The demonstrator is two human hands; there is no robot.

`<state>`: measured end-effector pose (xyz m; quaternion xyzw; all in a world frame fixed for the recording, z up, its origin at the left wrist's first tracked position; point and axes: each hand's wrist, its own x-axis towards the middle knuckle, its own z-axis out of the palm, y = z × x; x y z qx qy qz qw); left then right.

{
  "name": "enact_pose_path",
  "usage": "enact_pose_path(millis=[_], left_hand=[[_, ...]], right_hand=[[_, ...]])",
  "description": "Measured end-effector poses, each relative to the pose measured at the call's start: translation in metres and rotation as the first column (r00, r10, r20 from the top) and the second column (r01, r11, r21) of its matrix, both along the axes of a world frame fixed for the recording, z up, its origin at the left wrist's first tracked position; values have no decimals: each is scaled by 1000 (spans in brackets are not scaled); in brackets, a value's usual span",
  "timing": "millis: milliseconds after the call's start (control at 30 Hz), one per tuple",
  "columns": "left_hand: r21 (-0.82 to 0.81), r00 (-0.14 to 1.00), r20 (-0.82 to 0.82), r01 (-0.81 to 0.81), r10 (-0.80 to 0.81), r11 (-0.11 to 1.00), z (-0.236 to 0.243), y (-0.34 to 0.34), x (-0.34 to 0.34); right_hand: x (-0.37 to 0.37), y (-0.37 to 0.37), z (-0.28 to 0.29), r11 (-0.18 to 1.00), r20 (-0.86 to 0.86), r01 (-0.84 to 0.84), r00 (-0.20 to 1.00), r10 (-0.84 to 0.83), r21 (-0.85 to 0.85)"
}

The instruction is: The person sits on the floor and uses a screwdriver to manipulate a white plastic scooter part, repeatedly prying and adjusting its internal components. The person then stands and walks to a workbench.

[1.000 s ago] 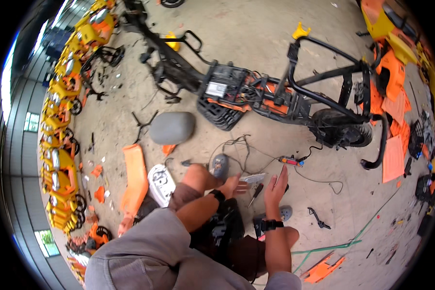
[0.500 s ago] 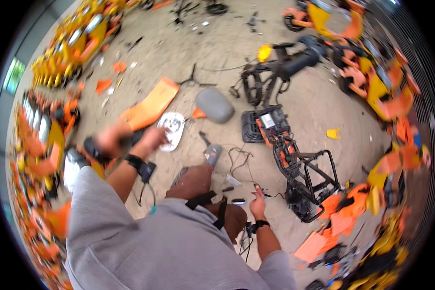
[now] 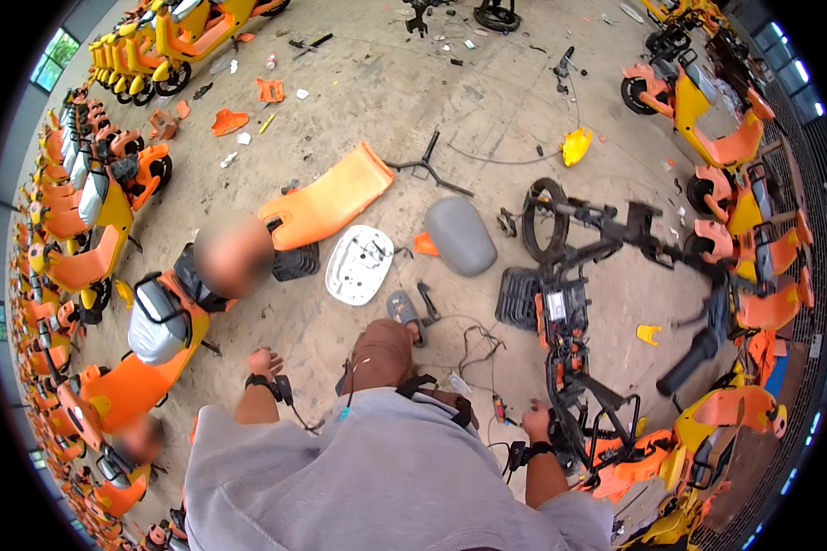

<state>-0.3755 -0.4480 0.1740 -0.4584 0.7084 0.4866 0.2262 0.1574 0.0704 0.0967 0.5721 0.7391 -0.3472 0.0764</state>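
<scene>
My left hand [image 3: 266, 363] hangs low over the floor with its fingers loosely bent and apart, holding nothing visible. It is nearest to a scooter with an orange deck and silver seat [image 3: 156, 323]. My right hand [image 3: 535, 421] hangs beside the stripped black scooter frame [image 3: 574, 354], fingers apart. A small red tool [image 3: 499, 410] with a thin cable appears just left of it, seemingly apart from the fingers. Ahead of my foot lie a white seat-shaped plate [image 3: 359, 265], a grey scooter seat [image 3: 461, 237] and a long orange body panel [image 3: 335, 197].
Rows of orange and yellow scooters [image 3: 106, 216] line the left side, and more [image 3: 708, 119] stand at right. Yellow plastic pieces [image 3: 575, 147], a black forked bracket [image 3: 427, 165] and loose cables [image 3: 478, 344] lie about on the concrete. Orange panels [image 3: 629, 464] lie at the lower right.
My left hand has drawn back from beside the white plate toward my body. My right hand has shifted away from the red tool. The whole view has tilted upward.
</scene>
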Motion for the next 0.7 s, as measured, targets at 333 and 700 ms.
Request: enact_pose_path(millis=[333,700], left_hand=[[5,543,-349,816,-764,578,69,165,-154],[217,974,-118,215,-193,952,-9,51,-121]], right_hand=[[-299,67,61,893,-142,-2,987,-69,-451],[-545,152,86,954,-53,-270,963,266,-128]])
